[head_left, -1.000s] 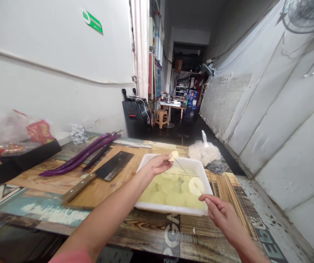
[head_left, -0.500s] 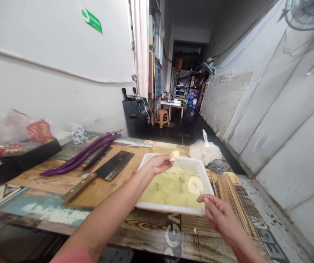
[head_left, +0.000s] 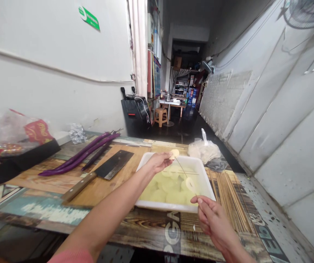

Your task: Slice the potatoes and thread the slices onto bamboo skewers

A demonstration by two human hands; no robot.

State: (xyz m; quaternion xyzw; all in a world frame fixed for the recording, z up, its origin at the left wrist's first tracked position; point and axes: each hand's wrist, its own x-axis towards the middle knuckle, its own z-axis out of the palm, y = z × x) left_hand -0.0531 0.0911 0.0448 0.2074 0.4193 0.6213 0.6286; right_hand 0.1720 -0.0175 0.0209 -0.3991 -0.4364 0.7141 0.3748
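Observation:
My right hand (head_left: 211, 215) pinches the near end of a thin bamboo skewer (head_left: 182, 166). A pale round slice (head_left: 191, 185), which looks like potato, is threaded on the skewer close to that hand. At the skewer's far end, the fingers of my left hand (head_left: 160, 163) are closed on another potato slice (head_left: 174, 153). Whether the tip has passed through it is hard to see. Both hands are over a white plastic tub (head_left: 170, 208), where several more slices (head_left: 164, 190) lie in yellowish water.
Left of the tub, a cleaver (head_left: 114, 165) lies on a wooden cutting board (head_left: 102, 195), with purple eggplants (head_left: 77, 157) beyond. Many loose skewers (head_left: 230, 199) lie right of the tub. Behind them sits a knotted plastic bag (head_left: 204, 149). Packets fill a black box (head_left: 22, 160) at far left.
My right hand has shifted slightly left along with the skewer's near end. The threaded slice has moved left and turned more edge-on. My left hand has hardly moved.

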